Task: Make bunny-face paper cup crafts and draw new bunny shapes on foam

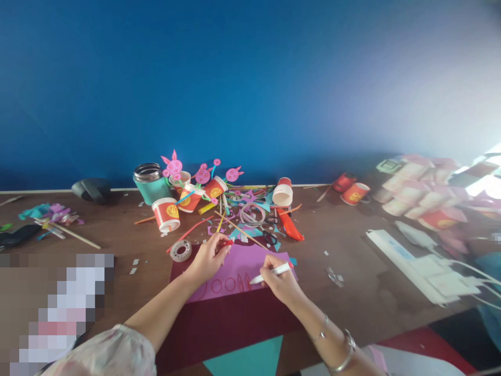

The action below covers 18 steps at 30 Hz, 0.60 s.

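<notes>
A pink paper sheet [238, 271] with red drawn ovals lies on a dark maroon sheet [227, 324] on the brown wooden table [352, 303]. My right hand [278, 282] is closed round a white marker [272, 272] whose tip touches the pink sheet. My left hand [207, 257] rests on the sheet's upper left part, its fingertips pinched on a small red thing [228, 242], perhaps the marker's cap.
Behind the sheets lie red paper cups [166, 213], pink paper figures on sticks [174, 166], a teal jar [151, 183], a tape roll [180, 250], orange scissors [290, 227] and paper scraps. A white power strip [407, 263] and stacked cups [415, 190] sit at right. A teal sheet [250, 360] lies near.
</notes>
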Each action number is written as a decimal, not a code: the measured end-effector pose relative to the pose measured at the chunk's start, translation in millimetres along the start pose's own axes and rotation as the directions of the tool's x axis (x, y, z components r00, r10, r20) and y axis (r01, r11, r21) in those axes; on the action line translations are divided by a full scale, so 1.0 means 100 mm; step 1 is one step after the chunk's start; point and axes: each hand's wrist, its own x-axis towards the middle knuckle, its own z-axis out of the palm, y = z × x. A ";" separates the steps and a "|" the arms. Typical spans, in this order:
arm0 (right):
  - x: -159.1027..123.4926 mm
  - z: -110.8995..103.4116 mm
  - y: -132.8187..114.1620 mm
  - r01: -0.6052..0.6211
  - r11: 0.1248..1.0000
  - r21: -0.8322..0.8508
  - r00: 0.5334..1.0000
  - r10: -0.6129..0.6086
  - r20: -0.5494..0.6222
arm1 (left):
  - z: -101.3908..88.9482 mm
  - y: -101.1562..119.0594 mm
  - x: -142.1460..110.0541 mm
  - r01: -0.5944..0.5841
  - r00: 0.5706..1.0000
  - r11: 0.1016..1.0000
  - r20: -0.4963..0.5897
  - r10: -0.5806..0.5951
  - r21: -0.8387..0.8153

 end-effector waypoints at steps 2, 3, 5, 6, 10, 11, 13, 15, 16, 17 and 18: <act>0.00 0.00 -0.02 0.029 0.999 -0.018 0.999 -0.030 -0.021 | 0.00 0.00 0.00 -0.002 1.000 1.000 0.001 0.002 0.001; 0.00 0.00 -0.02 0.035 0.999 -0.025 0.999 -0.035 -0.024 | 0.00 0.00 0.00 -0.002 1.000 1.000 0.002 0.002 0.001; -0.01 0.00 -0.03 0.027 0.999 -0.029 1.000 -0.027 -0.012 | 0.00 0.01 0.00 -0.004 1.000 1.000 0.004 0.004 -0.001; -0.02 0.01 -0.03 0.015 1.000 -0.025 1.000 -0.015 0.003 | 0.00 0.00 0.00 -0.005 1.000 1.000 0.003 0.005 -0.002; -0.02 0.00 -0.02 -0.038 0.999 0.018 0.998 0.037 0.057 | 0.00 0.00 0.00 -0.002 1.000 1.000 -0.001 0.002 -0.001; -0.02 0.00 -0.02 -0.026 0.999 0.035 0.999 0.025 0.047 | 0.00 0.00 0.00 -0.002 1.000 1.000 -0.001 0.002 0.000; -0.02 0.00 -0.04 0.044 0.997 0.057 0.999 -0.044 -0.002 | 0.00 0.00 0.01 -0.001 1.000 1.000 -0.004 0.001 0.007; -0.03 0.01 -0.06 0.125 0.991 0.050 0.992 -0.124 -0.022 | 0.00 0.00 0.01 0.005 1.000 1.000 -0.010 -0.005 0.021; -0.03 0.02 -0.06 0.144 0.989 0.034 0.990 -0.144 -0.010 | 0.00 0.01 0.01 0.006 1.000 1.000 -0.011 -0.005 0.025; -0.03 0.03 -0.07 0.146 0.989 0.013 0.989 -0.146 0.010 | 0.00 0.01 0.01 0.005 1.000 1.000 -0.010 -0.005 0.025; -0.03 0.04 -0.07 0.137 0.991 -0.007 0.990 -0.136 0.032 | 0.00 0.01 0.01 0.003 1.000 1.000 -0.006 -0.003 0.021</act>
